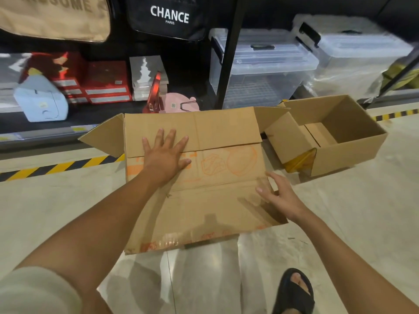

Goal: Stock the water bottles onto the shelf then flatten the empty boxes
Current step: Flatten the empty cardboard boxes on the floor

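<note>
Pressing flattened box [217,177], left hand [166,155] spread flat.

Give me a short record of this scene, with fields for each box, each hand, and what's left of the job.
near box: flattened box lying on the floor, far flaps sticking out at both ends
left hand: left hand pressing flat on it, fingers spread
right hand: right hand relaxed, touching its right edge
other box: open box to the right, upright, looks empty
left to do: flatten the open box
</note>
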`<action>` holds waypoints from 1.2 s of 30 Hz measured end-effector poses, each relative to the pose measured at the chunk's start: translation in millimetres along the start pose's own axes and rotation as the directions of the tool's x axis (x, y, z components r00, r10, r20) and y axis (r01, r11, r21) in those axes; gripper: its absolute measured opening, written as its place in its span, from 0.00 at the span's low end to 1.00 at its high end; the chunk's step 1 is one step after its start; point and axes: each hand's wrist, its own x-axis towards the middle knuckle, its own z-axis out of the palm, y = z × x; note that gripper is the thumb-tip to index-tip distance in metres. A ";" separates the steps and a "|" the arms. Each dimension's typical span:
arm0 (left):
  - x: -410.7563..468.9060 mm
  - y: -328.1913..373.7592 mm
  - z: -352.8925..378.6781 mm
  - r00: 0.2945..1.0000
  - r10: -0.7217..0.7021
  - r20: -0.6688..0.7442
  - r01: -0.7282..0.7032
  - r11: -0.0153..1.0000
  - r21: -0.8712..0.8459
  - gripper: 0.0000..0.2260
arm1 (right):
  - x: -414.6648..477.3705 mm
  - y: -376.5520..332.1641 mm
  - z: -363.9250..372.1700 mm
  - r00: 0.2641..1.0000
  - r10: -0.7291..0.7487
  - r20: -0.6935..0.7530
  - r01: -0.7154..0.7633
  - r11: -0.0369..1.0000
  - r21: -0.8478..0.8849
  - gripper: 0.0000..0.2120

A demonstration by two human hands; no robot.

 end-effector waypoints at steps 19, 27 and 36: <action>36.2 9.1 -102.2 0.905 0.011 0.424 0.017 0.998 -0.061 0.43 | 47.7 -49.2 -23.0 0.985 0.000 -0.173 0.037 0.977 0.210 0.26; 41.1 0.8 -103.4 0.915 0.012 0.404 0.055 0.987 -0.154 0.40 | 101.9 -59.3 -7.3 0.954 0.100 -0.284 -0.082 0.994 0.073 0.28; 32.5 -4.5 -18.9 0.999 0.033 0.027 -0.035 0.996 0.083 0.30 | 125.6 -61.9 22.0 0.937 -0.017 -0.350 0.015 1.000 -0.009 0.32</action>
